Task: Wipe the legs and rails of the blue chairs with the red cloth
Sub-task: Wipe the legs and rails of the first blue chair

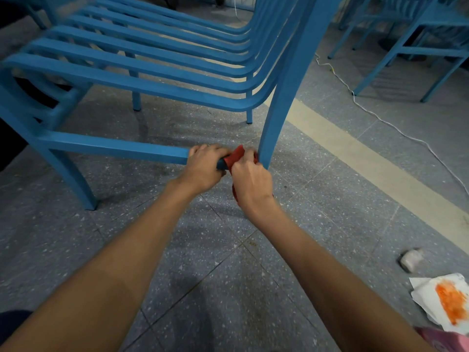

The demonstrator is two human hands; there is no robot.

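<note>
Wiping of the lower side rail (114, 148) of the nearest blue chair (152, 69) was judged to be the step in hand. The red cloth (235, 156) was seen wrapped over the rail's end, pinched there by the curled fingers of the right hand (251, 185). Just beside that grip, the rail was clasped by the left hand (203, 166), its fingers curled over the top. Immediately beyond the cloth, the rail was met by the rear leg (272, 128). The next move was judged to call for the cloth to be drawn round that joint and along the leg, with the rail braced by the other hand. Well back from the grip, toward the person, a stained paper (449, 301) and a crumpled wad (411, 259) were seen on the floor (228, 275). Far off to its right, a white cable (380, 118) was seen trailing toward more chairs (418, 39). Nothing was seen barring the leg.
</note>
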